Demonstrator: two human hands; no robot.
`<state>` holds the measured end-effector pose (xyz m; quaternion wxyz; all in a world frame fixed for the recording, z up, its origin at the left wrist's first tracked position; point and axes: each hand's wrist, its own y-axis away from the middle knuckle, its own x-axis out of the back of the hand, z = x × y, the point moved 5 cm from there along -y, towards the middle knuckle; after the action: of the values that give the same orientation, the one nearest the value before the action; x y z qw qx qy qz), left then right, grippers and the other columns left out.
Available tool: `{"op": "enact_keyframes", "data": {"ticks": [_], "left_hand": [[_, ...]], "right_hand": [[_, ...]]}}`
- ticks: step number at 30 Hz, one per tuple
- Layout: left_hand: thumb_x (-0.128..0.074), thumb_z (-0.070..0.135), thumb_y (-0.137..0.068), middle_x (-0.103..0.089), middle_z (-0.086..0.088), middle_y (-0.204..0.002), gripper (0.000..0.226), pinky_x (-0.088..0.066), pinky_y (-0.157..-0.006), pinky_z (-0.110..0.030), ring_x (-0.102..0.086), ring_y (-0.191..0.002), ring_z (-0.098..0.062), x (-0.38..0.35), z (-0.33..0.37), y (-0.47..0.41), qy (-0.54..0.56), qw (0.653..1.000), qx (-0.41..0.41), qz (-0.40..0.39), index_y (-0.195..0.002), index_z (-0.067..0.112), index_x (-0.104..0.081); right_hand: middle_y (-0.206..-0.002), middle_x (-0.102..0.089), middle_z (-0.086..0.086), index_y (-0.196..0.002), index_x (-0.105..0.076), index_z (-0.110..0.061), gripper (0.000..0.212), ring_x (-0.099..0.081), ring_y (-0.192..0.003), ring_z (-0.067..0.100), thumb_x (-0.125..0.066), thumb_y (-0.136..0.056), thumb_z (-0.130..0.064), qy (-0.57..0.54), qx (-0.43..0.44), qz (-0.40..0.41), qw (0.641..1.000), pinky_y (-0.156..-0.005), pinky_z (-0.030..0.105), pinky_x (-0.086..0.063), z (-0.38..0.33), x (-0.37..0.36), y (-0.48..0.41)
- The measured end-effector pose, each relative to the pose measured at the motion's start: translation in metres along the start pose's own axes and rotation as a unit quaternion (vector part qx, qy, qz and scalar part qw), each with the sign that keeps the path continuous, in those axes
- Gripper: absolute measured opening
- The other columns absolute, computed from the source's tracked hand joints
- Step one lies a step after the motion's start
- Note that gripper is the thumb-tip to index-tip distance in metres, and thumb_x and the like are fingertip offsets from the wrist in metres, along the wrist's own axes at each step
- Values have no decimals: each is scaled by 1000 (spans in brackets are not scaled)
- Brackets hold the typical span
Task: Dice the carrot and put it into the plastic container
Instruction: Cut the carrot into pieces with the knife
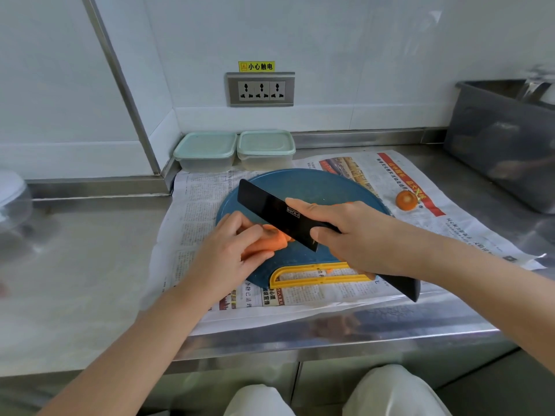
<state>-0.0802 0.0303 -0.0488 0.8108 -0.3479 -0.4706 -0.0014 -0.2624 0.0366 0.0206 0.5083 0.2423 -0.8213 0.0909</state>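
An orange carrot [264, 242] lies on a round blue cutting board [309, 187] with a yellow handle. My left hand [231, 250] holds the carrot down, fingers curled over it. My right hand [357, 235] grips a black knife [270, 210], index finger stretched along the blade's side; the blade's edge meets the carrot's right end. A cut carrot end [406, 200] lies on the newspaper to the right. Two lidded plastic containers [207, 151] [265, 148] stand behind the board against the wall.
Newspaper [192, 223] covers the steel counter [90, 265] under the board. A grey bin [504, 139] stands at the right. A clear lidded container [12, 199] sits at the far left. A wall socket [260, 90] is above the containers.
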Motion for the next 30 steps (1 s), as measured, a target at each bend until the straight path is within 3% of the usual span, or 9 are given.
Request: {"op": "enact_keyframes", "data": {"ticks": [4, 9, 13, 17, 20, 25, 28, 30], "left_hand": [[-78, 21, -75, -53, -3, -95, 36, -54, -70, -37, -56, -88, -19, 0, 1, 0, 1, 1000, -1, 1, -109, 15, -67], [-78, 20, -75, -53, -2, -95, 38, -51, -71, -31, -55, -89, -18, 0, 1, 0, 4, 1000, -2, 2, -111, 19, -65], [-79, 19, -75, -54, -3, -94, 37, -49, -71, -29, -55, -89, -19, -1, 1, -1, 0, 1000, 2, 2, -109, 18, -66], [-79, 20, -75, -54, -3, -94, 36, -51, -70, -32, -55, -89, -19, -1, 0, -1, -7, 1000, 4, 6, -108, 16, -66], [-78, 20, -75, -55, -3, -95, 38, -49, -72, -30, -55, -90, -19, -1, 1, 0, -4, 1000, -3, 12, -110, 21, -64], [-77, 20, -76, -56, -1, -102, 42, -40, -79, -23, -51, -97, -16, -2, 0, -1, 2, 1000, 4, 12, -114, 27, -60], [-77, 19, -76, -55, 1, -101, 38, -33, -80, -13, -42, -96, -4, -2, -1, -1, 8, 1000, 12, 7, -112, 22, -64], [-77, 19, -76, -56, -1, -100, 35, -32, -80, -12, -44, -96, -6, -3, -2, -2, 6, 1000, 18, -6, -110, 17, -67]], "right_hand": [[-80, -56, 0, -145, -18, -52, 54, -56, -56, 17, -35, -103, -24, 4, -3, -3, 1000, -48, 32, -56, -1, 0, 2], [-80, -55, -2, -146, -19, -49, 53, -51, -50, 10, -34, -102, -24, 26, 4, 5, 1000, -46, 22, -50, 0, 0, 1], [-85, -58, 0, -146, -19, -50, 53, -53, -50, 11, -34, -102, -24, 11, 6, 2, 1000, -47, 27, -53, 2, -2, 0], [-70, -52, -4, -146, -20, -49, 53, -50, -43, 9, -34, -103, -22, 7, 6, -11, 1000, -43, 22, -49, 0, 0, 0], [-71, -51, -7, -145, -18, -51, 54, -51, -46, 9, -34, -103, -23, 22, -1, -34, 999, -46, 22, -50, -2, 4, -3], [-84, -55, -1, -146, -16, -50, 55, -62, -61, 29, -33, -102, -22, 43, -12, -64, 997, -57, 42, -58, -8, 0, -13], [-81, -54, 1, -146, -17, -49, 56, -57, -55, 21, -34, -102, -21, 30, -18, -73, 997, -56, 43, -58, -8, -3, -18], [-78, -54, 1, -147, -18, -48, 56, -56, -49, 17, -34, -102, -20, 29, -17, -79, 996, -55, 42, -58, -8, -4, -19]]}}
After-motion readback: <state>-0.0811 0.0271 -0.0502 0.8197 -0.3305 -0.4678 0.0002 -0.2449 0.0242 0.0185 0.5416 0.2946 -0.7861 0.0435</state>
